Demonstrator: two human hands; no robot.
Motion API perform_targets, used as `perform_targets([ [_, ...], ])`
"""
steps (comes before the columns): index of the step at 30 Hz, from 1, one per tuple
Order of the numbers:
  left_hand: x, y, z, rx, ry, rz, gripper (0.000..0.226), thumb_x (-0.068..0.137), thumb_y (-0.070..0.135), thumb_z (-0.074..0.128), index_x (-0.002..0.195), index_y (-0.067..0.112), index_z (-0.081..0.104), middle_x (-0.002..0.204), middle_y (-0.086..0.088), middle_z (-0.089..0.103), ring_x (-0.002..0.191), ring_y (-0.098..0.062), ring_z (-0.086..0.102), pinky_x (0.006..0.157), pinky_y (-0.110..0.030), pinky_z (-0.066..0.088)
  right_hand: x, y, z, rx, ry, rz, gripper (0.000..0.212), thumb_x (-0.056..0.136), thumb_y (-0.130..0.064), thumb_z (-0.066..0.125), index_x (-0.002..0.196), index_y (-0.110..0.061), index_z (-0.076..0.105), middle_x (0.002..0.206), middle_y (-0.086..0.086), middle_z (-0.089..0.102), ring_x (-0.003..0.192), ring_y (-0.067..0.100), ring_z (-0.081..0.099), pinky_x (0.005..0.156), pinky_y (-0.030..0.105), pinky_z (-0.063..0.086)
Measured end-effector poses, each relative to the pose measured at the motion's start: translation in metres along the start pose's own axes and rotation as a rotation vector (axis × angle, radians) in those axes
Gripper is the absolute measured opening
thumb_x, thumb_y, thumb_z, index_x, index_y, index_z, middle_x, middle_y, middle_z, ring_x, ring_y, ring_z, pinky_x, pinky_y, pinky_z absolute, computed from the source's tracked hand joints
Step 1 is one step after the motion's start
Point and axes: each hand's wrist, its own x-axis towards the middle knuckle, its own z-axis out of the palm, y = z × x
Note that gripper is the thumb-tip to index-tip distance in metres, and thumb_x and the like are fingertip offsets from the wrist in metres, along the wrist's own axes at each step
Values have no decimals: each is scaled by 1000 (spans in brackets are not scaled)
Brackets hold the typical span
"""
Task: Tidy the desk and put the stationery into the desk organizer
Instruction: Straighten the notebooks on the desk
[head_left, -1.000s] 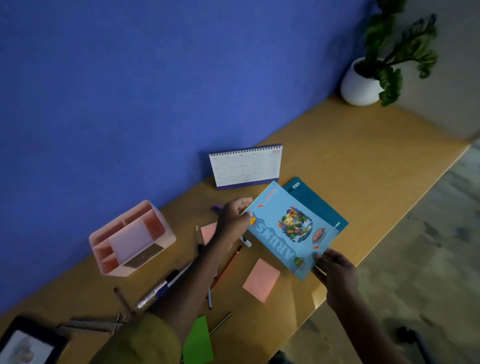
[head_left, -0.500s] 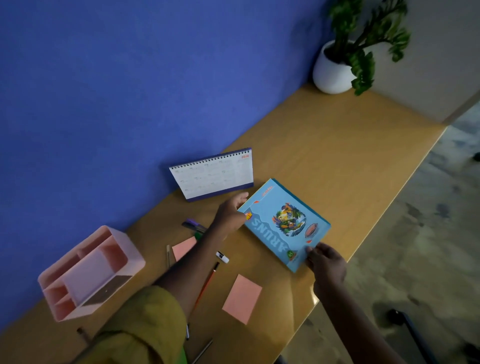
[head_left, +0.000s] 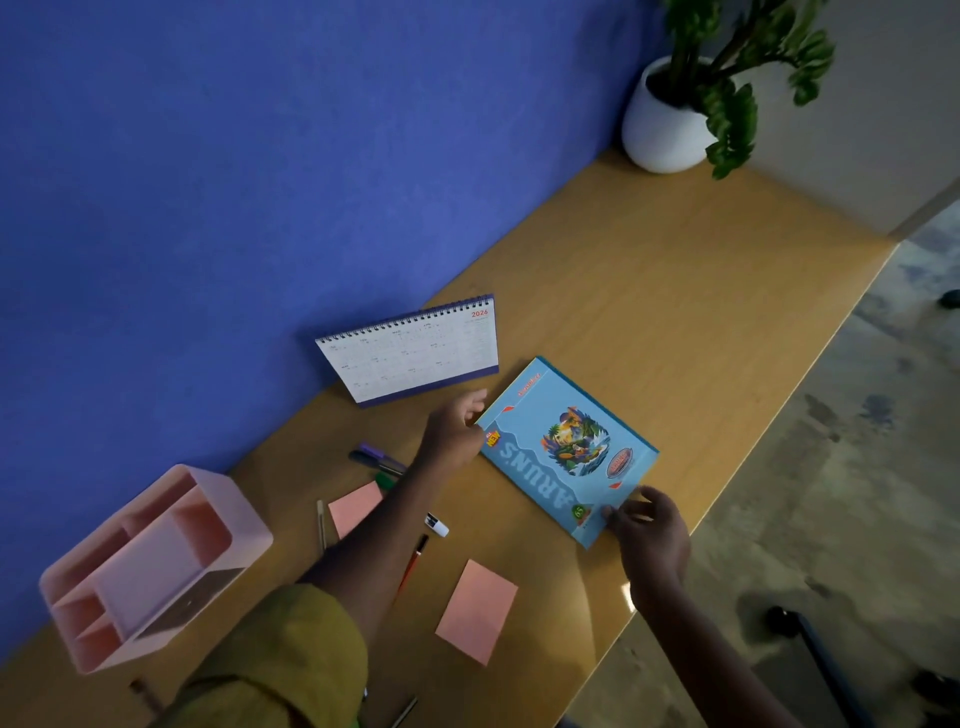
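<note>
A light blue book with a colourful cover lies flat on the wooden desk, stacked on a teal book whose edge shows along its far side. My left hand grips the blue book's left corner. My right hand pinches its near corner by the desk's front edge. The pink desk organizer lies at the far left, its compartments showing nothing inside. Purple and dark pens, a red pencil and a thin pen lie loose between organizer and book.
A spiral desk calendar stands against the blue wall behind the book. Two pink sticky pads and a small white cap lie on the desk. A potted plant stands at the far right corner.
The blue book went from tilted above the teal book to lying flat and squared on top of it. Both hands stayed at its corners. The view shifted right.
</note>
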Motion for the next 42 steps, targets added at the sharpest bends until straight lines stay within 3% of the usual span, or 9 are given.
perform_targets([
  [3,0,-4,1,29,37,2,59,95,1,61,151,19,58,136,-3,68,117,-13,62,87,-22,51,-13,6,-5,-175,-110,-70,85,73,-16,99,144,-18,53,111,0,67,100,23,69,75,51,64],
  [8,3,-9,2,79,34,28,55,94,0,62,146,19,63,133,-3,70,112,-11,63,86,-20,50,-32,18,2,-344,-243,-170,96,73,-2,94,151,-13,38,95,-6,68,86,18,70,69,48,62],
  [15,5,-17,0,257,13,155,63,91,-4,75,150,13,59,134,-5,66,117,-16,65,93,-33,63,-39,14,10,-363,-170,-201,75,84,-4,87,144,-11,43,83,-6,70,75,14,69,65,49,62],
  [19,6,-13,0,390,14,239,52,89,-5,76,137,13,69,122,-7,66,108,-20,66,88,-40,64,-39,14,9,-362,-168,-218,66,85,-5,86,138,-13,47,84,-7,71,74,13,70,64,47,62],
  [24,7,-14,-3,419,28,233,50,85,1,84,130,19,75,116,-3,68,99,-18,67,82,-41,64,-37,18,4,-325,-167,-210,57,84,-8,89,125,-18,51,84,-7,71,75,14,71,67,49,64],
  [29,5,-14,-4,404,70,215,39,85,1,84,122,15,79,114,-3,71,93,-18,68,81,-40,64,-35,19,2,-306,-142,-213,42,81,-7,92,102,-17,57,88,-10,67,79,14,68,66,46,63],
  [38,5,-15,-8,404,106,205,35,89,1,82,123,9,78,113,-8,74,91,-17,66,81,-32,61,-26,16,1,-294,-187,-186,34,79,-12,94,93,-20,64,94,-1,73,83,18,74,61,31,61],
  [42,5,-15,-8,420,101,219,37,91,5,81,128,11,76,115,-9,75,92,-16,65,81,-31,60,-27,17,1,-348,-202,-216,32,82,-12,92,94,-17,63,92,-5,70,81,14,71,59,34,61],
])
